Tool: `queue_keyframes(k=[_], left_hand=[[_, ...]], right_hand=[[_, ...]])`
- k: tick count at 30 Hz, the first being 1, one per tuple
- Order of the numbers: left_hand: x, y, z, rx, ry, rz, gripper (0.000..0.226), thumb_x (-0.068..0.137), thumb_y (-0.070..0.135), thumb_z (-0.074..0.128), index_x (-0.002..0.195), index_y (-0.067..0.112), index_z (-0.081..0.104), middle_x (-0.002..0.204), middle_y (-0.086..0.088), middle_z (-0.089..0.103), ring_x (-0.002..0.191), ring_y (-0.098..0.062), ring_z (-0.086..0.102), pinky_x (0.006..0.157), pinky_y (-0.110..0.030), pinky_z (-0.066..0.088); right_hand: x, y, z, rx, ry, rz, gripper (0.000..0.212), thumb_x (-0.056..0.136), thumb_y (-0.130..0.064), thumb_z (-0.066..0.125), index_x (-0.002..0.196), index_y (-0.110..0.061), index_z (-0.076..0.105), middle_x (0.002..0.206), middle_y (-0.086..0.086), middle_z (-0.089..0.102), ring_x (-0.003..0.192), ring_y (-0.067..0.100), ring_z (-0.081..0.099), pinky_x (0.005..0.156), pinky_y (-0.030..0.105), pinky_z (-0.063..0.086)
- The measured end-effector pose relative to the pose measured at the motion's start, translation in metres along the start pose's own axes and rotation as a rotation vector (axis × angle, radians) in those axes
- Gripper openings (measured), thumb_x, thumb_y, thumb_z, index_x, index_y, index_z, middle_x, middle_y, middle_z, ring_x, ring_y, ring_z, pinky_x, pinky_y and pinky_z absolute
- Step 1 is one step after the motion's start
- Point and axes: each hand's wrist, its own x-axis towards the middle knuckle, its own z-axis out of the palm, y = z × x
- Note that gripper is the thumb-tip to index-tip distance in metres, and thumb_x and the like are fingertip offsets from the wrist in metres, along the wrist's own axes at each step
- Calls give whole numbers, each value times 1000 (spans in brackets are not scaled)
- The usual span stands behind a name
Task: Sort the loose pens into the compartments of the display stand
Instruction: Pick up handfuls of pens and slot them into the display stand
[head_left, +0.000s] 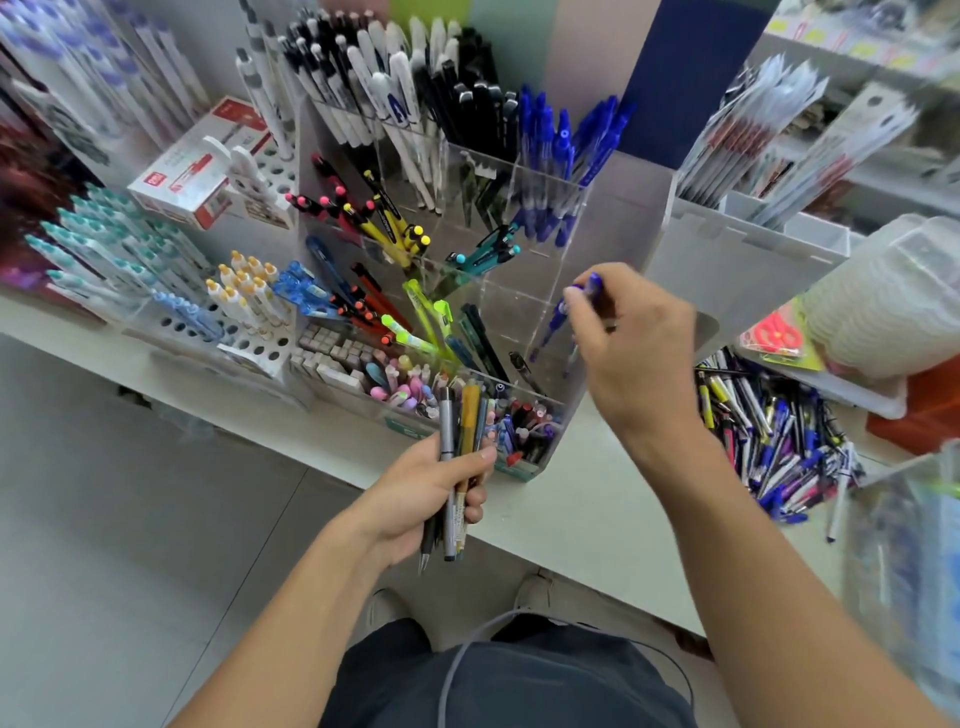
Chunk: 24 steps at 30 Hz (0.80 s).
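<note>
A clear acrylic display stand (618, 223) stands on the white counter, its compartments holding black, white, blue, yellow, red and green pens. My right hand (634, 348) pinches a blue pen (563, 312) whose tip points down into a right-hand compartment of the stand that holds only a few pens. My left hand (431, 493) grips a bundle of pens (460, 452), grey, yellow and dark ones, upright in front of the stand's lowest row. A heap of loose pens (774, 436) lies on the counter to the right.
Left of the stand are racks of teal and white pens (119, 249) and a red and white box (197, 166). Packaged pens (769, 130) hang at the back right. A stack of clear containers (883, 306) and scissors (774, 338) sit beyond the heap. The counter edge (519, 540) runs diagonally in front of me.
</note>
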Motion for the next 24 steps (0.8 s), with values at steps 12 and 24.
queue_keyframes(k=[12,24], left_hand=[[1,1,8,964,397,329,22,97,31,64,99,27,42,91,10,56,78,-11,55,56,-24,42],[7,-5,7,436,170,130,24,96,17,66,116,19,53,79,1,54,53,-12,45,48,-22,38]], right_hand=[[-38,0,16,9,-250,108,24,90,-43,71,89,-20,74,77,-6,70,71,10,63,68,27,52],[-25,-5,-20,591,-177,522,14,95,-14,68,82,-11,70,64,3,70,60,20,70,52,24,54]])
